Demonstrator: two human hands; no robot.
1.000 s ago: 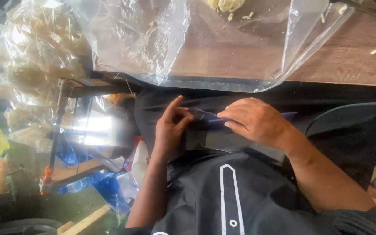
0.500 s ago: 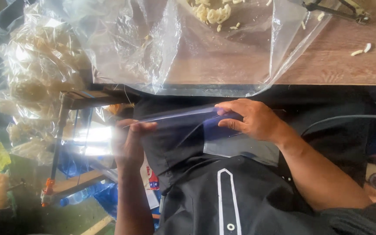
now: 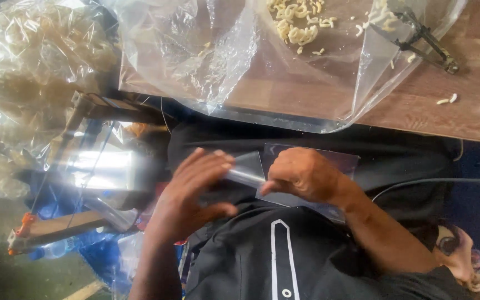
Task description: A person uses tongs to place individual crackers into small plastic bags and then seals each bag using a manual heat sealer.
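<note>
Pinched between my right hand and the spread fingers of my left hand, a small clear flat plastic bag sits over my lap, below the brown wooden table edge draped with a large clear plastic sheet.

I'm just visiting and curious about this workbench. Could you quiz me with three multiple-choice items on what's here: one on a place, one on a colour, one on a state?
1. Where do the pale curled snack pieces lie?
A. on the wooden table under a clear plastic sheet
B. in the person's lap
C. on the floor

2. What colour is the person's shirt?
A. white
B. black with a white stripe
C. red

3. What are the hands doing?
A. resting flat on the table
B. both on a small clear plastic bag
C. holding scissors

Answers:
1 A, they lie on the table under the sheet.
2 B, dark cloth, white line.
3 B, left hand and right hand have the small clear plastic bag in their grip.
</note>
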